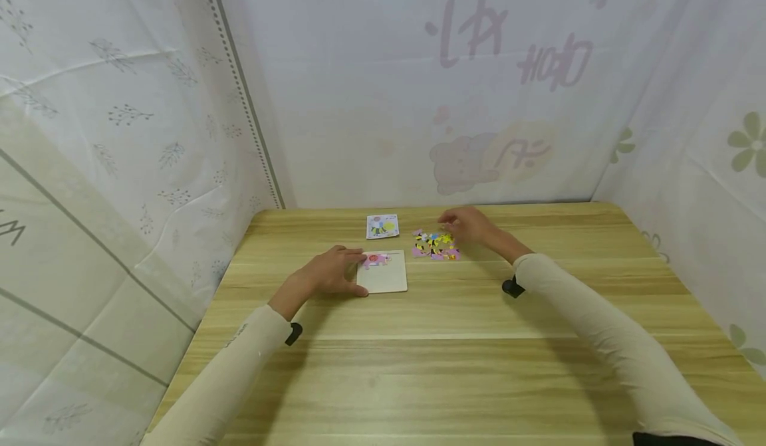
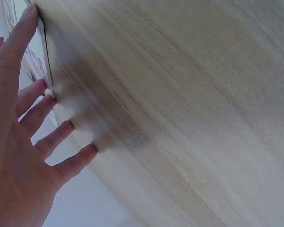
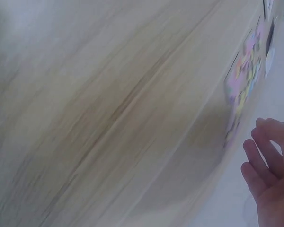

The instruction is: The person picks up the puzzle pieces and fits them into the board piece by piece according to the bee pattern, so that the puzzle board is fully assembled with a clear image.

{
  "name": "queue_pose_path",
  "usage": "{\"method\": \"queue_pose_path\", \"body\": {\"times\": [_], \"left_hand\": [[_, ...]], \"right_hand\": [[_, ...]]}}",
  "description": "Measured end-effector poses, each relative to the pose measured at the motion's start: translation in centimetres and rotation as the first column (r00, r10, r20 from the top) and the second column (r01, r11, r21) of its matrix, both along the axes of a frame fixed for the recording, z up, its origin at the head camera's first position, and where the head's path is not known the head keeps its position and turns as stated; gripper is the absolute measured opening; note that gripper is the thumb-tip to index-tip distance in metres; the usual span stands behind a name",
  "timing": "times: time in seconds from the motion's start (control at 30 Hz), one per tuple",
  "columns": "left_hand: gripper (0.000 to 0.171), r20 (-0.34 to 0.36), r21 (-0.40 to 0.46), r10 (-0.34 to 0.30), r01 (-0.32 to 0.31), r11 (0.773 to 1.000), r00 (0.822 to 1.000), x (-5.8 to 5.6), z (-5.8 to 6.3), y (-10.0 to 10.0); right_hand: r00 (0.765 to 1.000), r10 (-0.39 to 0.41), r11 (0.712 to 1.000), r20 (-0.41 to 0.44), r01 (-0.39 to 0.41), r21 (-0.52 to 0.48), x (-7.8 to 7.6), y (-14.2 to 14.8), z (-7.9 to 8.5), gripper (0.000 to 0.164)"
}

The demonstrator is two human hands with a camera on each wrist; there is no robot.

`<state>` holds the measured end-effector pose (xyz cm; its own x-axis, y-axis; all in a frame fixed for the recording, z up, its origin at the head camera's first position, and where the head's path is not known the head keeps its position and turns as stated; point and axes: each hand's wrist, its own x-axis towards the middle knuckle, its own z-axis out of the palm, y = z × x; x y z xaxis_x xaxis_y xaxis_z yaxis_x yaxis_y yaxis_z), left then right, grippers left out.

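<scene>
A white square puzzle board (image 1: 385, 278) lies on the table, with pink puzzle pieces (image 1: 377, 258) along its upper left part. My left hand (image 1: 331, 271) rests at the board's left side, thumb at the near corner and forefinger at the upper left. In the left wrist view its fingers are spread and nearly straight. To the right of the board lies a cluster of loose puzzle pieces (image 1: 435, 254) in pink, yellow and black. Over the cluster's far right edge is my right hand (image 1: 473, 225), thumb and forefinger tips together; I cannot tell whether a piece is between them.
Behind the board lies a small picture card (image 1: 382, 226) with a bee drawing. The wooden table (image 1: 383, 379) ends at a pale printed curtain (image 1: 359, 100) at the back, with more curtain on both sides.
</scene>
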<state>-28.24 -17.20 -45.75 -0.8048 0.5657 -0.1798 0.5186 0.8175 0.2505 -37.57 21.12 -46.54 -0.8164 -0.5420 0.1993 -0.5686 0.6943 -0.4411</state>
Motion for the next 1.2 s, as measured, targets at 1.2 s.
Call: {"method": "queue_pose_path", "body": {"times": [1.2], "left_hand": [[0.095,0.029,-0.015,0.005,-0.005,1.000,1.000,-0.2,-0.1,-0.2]], "right_hand": [[0.997,0.072,0.994,0.035,-0.074,0.081,-0.2,3.8,-1.2,0.018]]}}
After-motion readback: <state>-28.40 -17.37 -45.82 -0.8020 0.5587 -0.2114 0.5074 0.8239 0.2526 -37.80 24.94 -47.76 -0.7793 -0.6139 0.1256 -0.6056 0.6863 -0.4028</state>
